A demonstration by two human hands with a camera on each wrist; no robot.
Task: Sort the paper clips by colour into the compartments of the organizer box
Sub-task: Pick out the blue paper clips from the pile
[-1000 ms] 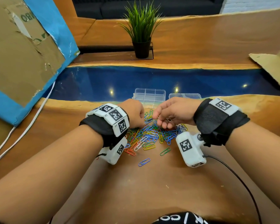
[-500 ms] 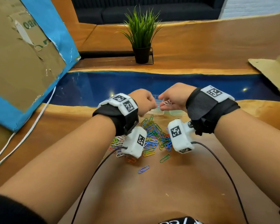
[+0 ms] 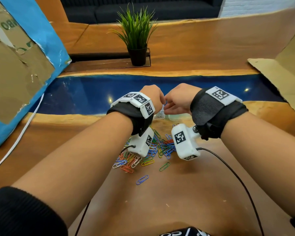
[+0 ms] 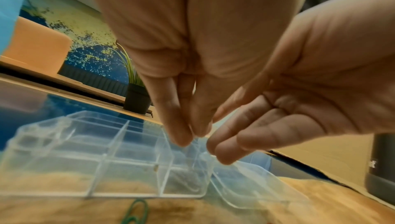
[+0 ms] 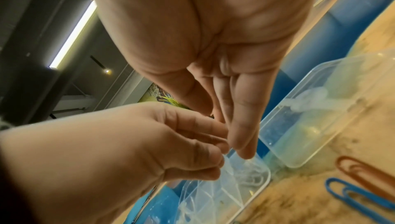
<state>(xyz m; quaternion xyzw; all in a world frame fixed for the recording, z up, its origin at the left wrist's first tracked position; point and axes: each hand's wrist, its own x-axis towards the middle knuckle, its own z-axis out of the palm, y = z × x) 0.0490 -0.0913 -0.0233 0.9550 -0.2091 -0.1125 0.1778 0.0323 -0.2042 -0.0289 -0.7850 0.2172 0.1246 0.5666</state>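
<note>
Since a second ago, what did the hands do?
Both hands lifted off the paper clip pile and moved away from the person, to above the clear organizer box. The left hand and right hand now meet fingertip to fingertip there. Whether they hold clips is unclear. Pile, box and plant stayed put.

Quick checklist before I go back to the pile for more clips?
1. Lid of the organizer box open: ok.
2. White clips in their compartment, no other colour seen there: ok.
3. Right hand empty: ok, fingers relaxed, nothing seen.
4. Left hand empty: cannot tell, fingertips pinched together.
5. Pile of mixed clips on the table, nearer than the box: ok.
</note>
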